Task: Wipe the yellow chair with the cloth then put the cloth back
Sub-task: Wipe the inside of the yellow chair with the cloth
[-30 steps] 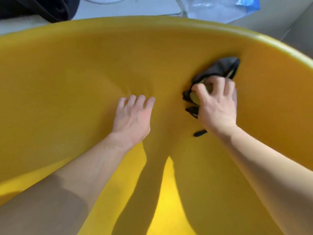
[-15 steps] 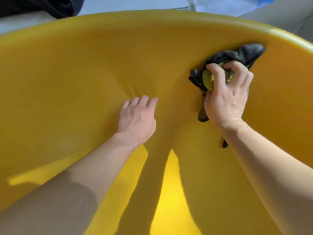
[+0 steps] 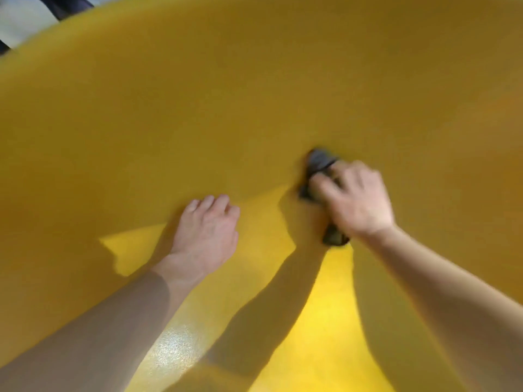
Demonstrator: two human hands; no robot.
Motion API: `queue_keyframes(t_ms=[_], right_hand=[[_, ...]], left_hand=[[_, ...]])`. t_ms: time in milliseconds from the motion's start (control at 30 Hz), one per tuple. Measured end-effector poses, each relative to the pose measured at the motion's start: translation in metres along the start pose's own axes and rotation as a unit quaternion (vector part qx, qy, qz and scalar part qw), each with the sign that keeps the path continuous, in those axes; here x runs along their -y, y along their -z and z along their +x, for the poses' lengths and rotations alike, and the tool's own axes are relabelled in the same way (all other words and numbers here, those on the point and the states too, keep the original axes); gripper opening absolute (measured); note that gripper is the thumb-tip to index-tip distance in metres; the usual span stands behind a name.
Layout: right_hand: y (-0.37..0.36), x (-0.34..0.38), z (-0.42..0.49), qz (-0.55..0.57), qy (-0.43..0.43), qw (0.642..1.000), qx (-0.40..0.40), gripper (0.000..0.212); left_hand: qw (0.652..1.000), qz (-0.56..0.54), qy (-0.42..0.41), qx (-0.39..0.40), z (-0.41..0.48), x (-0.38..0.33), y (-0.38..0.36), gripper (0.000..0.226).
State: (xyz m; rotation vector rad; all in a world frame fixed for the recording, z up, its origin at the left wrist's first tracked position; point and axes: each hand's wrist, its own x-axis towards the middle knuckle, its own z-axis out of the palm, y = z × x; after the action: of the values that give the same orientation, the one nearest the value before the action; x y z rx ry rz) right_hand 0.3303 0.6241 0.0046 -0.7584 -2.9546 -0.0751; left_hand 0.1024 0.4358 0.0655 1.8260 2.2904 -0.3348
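The yellow chair (image 3: 254, 94) fills nearly the whole view, its curved rim running across the top left corner. The right hand (image 3: 356, 199) is closed around a dark cloth (image 3: 318, 162), pressing it against the chair's inner wall; the hand is blurred. The left hand (image 3: 206, 233) lies flat on the chair, fingers together, holding nothing, well apart from the cloth. Wide bare yellow surface lies above and to both sides of the hands.
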Motion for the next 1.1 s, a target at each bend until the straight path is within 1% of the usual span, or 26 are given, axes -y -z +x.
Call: queue_keyframes(t_ms=[33, 67, 100, 133, 167, 200, 267, 300, 367, 433, 467, 500, 533, 567, 600, 633, 667, 700, 733, 767, 833, 867, 933, 1000, 1067, 1100], right_hand=[[0.008, -0.022, 0.013, 0.018, -0.129, 0.99, -0.045, 0.035], [0.015, -0.03, 0.023, 0.036, -0.23, 0.969, -0.087, 0.042], [0.013, -0.022, 0.03, 0.031, -0.293, 0.949, -0.115, 0.05], [0.008, -0.001, 0.036, 0.032, -0.322, 0.939, -0.119, 0.056], [0.001, 0.031, 0.039, 0.058, -0.32, 0.94, -0.1, 0.06], [-0.005, 0.069, 0.037, 0.1, -0.284, 0.952, -0.063, 0.062], [-0.015, 0.149, 0.019, 0.164, -0.134, 0.977, 0.023, 0.058], [-0.016, 0.188, 0.001, 0.182, -0.047, 0.981, 0.05, 0.054], [-0.009, 0.244, -0.039, 0.204, 0.114, 0.966, 0.107, 0.05], [-0.004, 0.242, -0.05, 0.189, 0.256, 0.938, 0.14, 0.043], [-0.008, 0.221, -0.038, 0.161, 0.278, 0.939, 0.126, 0.038], [-0.013, 0.194, -0.021, 0.129, 0.245, 0.956, 0.093, 0.035], [-0.018, 0.161, 0.001, 0.107, 0.159, 0.98, 0.044, 0.036], [-0.02, 0.125, 0.022, 0.082, 0.042, 0.996, 0.006, 0.041], [-0.018, 0.093, 0.04, 0.063, -0.079, 0.994, -0.03, 0.047], [-0.013, 0.075, 0.052, 0.068, -0.193, 0.976, -0.068, 0.051], [-0.009, 0.074, 0.061, 0.087, -0.274, 0.953, -0.097, 0.054], [-0.008, 0.091, 0.068, 0.105, -0.327, 0.932, -0.115, 0.056], [-0.011, 0.122, 0.074, 0.128, -0.353, 0.92, -0.113, 0.058], [-0.012, 0.161, 0.075, 0.161, -0.34, 0.922, -0.091, 0.059], [-0.014, 0.25, 0.068, 0.229, -0.223, 0.947, -0.014, 0.055], [-0.009, 0.291, 0.061, 0.261, -0.168, 0.951, 0.004, 0.05], [0.019, 0.359, 0.036, 0.369, -0.121, 0.921, 0.016, 0.041], [0.052, 0.4, 0.01, 0.456, -0.068, 0.886, 0.05, 0.046], [0.062, 0.412, -0.002, 0.458, -0.035, 0.886, 0.06, 0.049], [0.063, 0.413, 0.004, 0.472, -0.031, 0.879, 0.065, 0.05]], left_hand=[[1.0, -0.005, -0.006, -0.01, -0.002, 0.002, 0.0, 0.035], [1.0, -0.01, -0.008, -0.017, -0.003, 0.003, -0.001, 0.036], [1.0, -0.014, -0.006, -0.02, -0.005, 0.005, -0.001, 0.036], [1.0, -0.019, 0.001, -0.02, -0.007, 0.006, -0.002, 0.034], [0.999, -0.025, 0.011, -0.018, -0.01, 0.007, -0.003, 0.033], [0.999, -0.033, 0.021, -0.019, -0.014, 0.009, -0.005, 0.032], [0.998, -0.054, 0.033, -0.027, -0.025, 0.012, -0.006, 0.027], [0.997, -0.064, 0.036, -0.03, -0.031, 0.014, -0.005, 0.021], [0.996, -0.077, 0.03, -0.031, -0.047, 0.018, -0.004, 0.01], [0.997, -0.075, 0.018, -0.025, -0.061, 0.024, -0.003, 0.009], [0.997, -0.072, 0.02, -0.024, -0.067, 0.028, -0.004, 0.01], [0.997, -0.069, 0.026, -0.025, -0.072, 0.033, -0.006, 0.012], [0.997, -0.066, 0.035, -0.026, -0.075, 0.039, -0.009, 0.014], [0.996, -0.067, 0.043, -0.031, -0.078, 0.043, -0.012, 0.015], [0.995, -0.072, 0.05, -0.037, -0.08, 0.046, -0.015, 0.015], [0.994, -0.081, 0.054, -0.045, -0.082, 0.048, -0.017, 0.016], [0.992, -0.094, 0.059, -0.055, -0.084, 0.048, -0.018, 0.016], [0.989, -0.113, 0.067, -0.067, -0.085, 0.048, -0.018, 0.018], [0.984, -0.137, 0.084, -0.083, -0.086, 0.048, -0.015, 0.019], [0.975, -0.163, 0.109, -0.101, -0.088, 0.049, -0.013, 0.02], [0.955, -0.206, 0.164, -0.137, -0.095, 0.054, -0.004, 0.015], [0.945, -0.224, 0.185, -0.152, -0.1, 0.059, 0.001, 0.011], [0.929, -0.249, 0.212, -0.173, -0.114, 0.071, 0.011, 0.01], [0.926, -0.255, 0.212, -0.18, -0.127, 0.082, 0.021, 0.014], [0.923, -0.26, 0.216, -0.184, -0.138, 0.094, 0.033, 0.016], [0.92, -0.264, 0.224, -0.185, -0.143, 0.099, 0.039, 0.016]])
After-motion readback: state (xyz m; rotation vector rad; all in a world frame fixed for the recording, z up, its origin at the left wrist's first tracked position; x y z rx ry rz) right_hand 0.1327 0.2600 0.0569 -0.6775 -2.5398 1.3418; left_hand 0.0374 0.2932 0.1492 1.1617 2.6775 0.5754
